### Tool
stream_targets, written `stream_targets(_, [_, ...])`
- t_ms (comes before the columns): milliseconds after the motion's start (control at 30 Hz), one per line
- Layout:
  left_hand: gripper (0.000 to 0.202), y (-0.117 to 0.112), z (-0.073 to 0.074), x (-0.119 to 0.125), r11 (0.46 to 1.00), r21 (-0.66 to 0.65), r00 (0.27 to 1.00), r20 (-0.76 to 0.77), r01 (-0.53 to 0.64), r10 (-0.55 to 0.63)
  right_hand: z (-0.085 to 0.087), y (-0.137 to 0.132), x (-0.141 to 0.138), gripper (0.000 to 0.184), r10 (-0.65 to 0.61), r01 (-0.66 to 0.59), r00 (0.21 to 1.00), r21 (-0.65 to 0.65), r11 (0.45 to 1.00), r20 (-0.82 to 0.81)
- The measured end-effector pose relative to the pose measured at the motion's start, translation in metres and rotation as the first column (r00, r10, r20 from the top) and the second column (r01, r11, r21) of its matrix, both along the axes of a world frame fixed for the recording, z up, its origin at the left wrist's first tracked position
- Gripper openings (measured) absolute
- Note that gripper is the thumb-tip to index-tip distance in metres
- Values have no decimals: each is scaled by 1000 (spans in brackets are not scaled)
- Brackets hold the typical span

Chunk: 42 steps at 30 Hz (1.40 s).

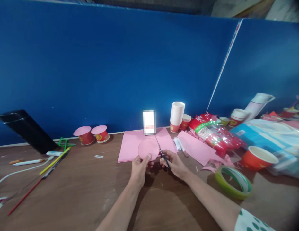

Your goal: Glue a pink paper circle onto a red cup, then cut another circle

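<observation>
Between its thumb and fingers my left hand grips the lower edge of a round pink paper disc. My right hand is closed on a pair of scissors with dark handles. Its blades point up and away along the right edge of the disc; whether they touch the paper I cannot tell. Behind the disc lies a stack of pink paper sheets, and a bright pixelated rectangle stands at its back edge.
Two red cups with pink paper tops stand at the left, near a black bottle and pens. Stacked paper cups, a red plastic bag, an orange cup and a tape roll are on the right. A blue partition rises behind.
</observation>
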<state>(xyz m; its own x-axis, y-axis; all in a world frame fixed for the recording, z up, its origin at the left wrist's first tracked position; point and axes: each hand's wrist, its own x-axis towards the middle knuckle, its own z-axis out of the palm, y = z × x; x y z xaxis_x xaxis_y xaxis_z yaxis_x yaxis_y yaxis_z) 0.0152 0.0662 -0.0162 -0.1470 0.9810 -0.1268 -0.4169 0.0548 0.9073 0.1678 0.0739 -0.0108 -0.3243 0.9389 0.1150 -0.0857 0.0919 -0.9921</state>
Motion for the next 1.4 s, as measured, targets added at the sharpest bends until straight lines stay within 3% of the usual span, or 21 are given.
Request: stream_targets(1400, [31, 0, 0, 0, 1000, -4, 999, -31, -6, 5, 2, 0, -2, 37, -29, 29, 1000, -34, 999, 5])
